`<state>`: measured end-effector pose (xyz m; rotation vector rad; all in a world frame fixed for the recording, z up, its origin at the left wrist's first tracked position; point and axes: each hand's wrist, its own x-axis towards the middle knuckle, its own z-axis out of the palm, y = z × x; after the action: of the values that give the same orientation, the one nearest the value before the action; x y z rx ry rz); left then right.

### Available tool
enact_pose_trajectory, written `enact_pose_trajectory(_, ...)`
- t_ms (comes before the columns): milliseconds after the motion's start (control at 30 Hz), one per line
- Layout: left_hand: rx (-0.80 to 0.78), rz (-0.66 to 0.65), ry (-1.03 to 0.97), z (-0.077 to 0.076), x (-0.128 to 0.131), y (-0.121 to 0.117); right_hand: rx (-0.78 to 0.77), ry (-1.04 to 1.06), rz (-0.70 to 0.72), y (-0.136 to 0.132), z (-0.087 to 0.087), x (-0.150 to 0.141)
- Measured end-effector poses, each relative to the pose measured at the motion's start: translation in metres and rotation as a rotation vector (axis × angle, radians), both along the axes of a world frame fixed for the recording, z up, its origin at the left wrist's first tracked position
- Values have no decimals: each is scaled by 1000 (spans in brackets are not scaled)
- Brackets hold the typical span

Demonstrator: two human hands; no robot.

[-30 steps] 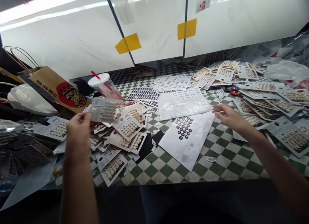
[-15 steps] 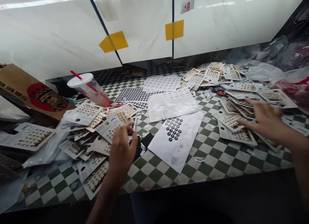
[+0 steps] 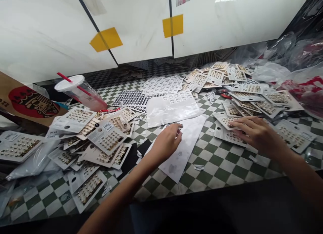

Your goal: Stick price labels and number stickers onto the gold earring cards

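Note:
My left hand (image 3: 168, 143) is over a white sheet (image 3: 188, 143) of round black stickers, its fingers curled and the thumb close to them. A small dark spot shows at the fingertips; whether it is a sticker is unclear. My right hand (image 3: 259, 136) reaches over an earring card (image 3: 224, 119) at the near edge of the right pile, fingers stretched and slightly apart, fingertips at the card. Another earring card (image 3: 230, 137) lies under that hand. At left is a pile of earring cards, the top one (image 3: 107, 136) bearing a price label and a round black sticker.
A plastic cup with a red straw (image 3: 80, 92) and a paper bag (image 3: 32, 103) stand at the left. More sticker sheets (image 3: 164, 85) and a translucent white sheet (image 3: 171, 111) lie mid-table. Plastic bags (image 3: 302, 82) fill the far right. White panels (image 3: 141, 25) rise behind the checked table.
My left hand laid an earring card on the left pile, let go and moved right to the sticker sheet. My right hand moved right to the earring cards. The view has turned right.

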<state>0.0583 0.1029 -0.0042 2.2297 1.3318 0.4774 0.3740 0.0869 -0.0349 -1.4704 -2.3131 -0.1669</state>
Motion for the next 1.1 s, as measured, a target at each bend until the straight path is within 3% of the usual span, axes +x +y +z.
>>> enact_pose_trajectory(167, -53, -2, -8, -5, 1, 12, 107, 26, -136, 21, 23, -9)
enact_pose_trajectory(233, -73, 13, -30, -5, -2, 19, 208, 29, -119, 18, 29, -21)
enact_pose_trajectory(300, -64, 63, -54, -4, -9, 33, 366, -13, 27, 3, 30, -42)
enact_pose_trajectory(333, -36, 107, -52, -3, -13, 44, 463, -67, 169, -8, 28, -56)
enact_pose_trajectory(400, 48, 209, -13, -2, -23, 70, 501, -106, 441, -33, 19, -87)
enact_pose_trajectory(467, 89, 267, 32, -3, -33, 102, 364, -74, 625, -53, 5, -116)
enact_pose_trajectory(567, 48, 243, 90, -8, -44, 148, 130, 6, 690, -56, -7, -141)
enact_pose_trajectory(667, -40, 199, 135, -9, -47, 179, 29, 80, 592, -21, -2, -139)
enact_pose_trajectory(800, -131, 160, 149, 7, -46, 191, 86, 115, 353, 58, 13, -131)
enact_pose_trajectory(933, -330, 49, 139, 35, -48, 179, 128, 95, 330, 115, 20, -144)
enact_pose_trajectory(1100, -572, -196, -146, 58, -52, 147, 172, 106, 425, 131, 27, -168)
